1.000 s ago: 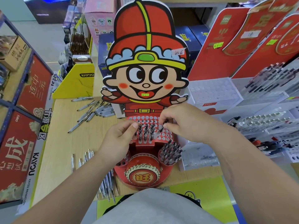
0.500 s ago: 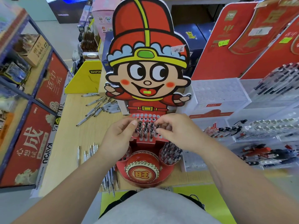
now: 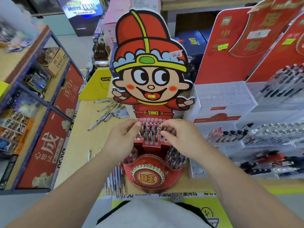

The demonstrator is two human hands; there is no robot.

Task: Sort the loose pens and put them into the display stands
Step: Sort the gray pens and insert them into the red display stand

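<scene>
The curled fingertips (image 3: 166, 134) of our right hand (image 3: 179, 139) sit on the dark knobbed tops of the pens (image 3: 150, 134) standing upright in the hole-punched tier of the red cardboard stand (image 3: 148, 46); we cannot tell whether they pinch one. Our left hand (image 3: 121, 140) curves in opposite, thumb beside the cluster, grip equally unclear. Slim pale loose pens (image 3: 107, 112) lie scattered near the far edge of the light wooden worktop (image 3: 83, 142).
</scene>
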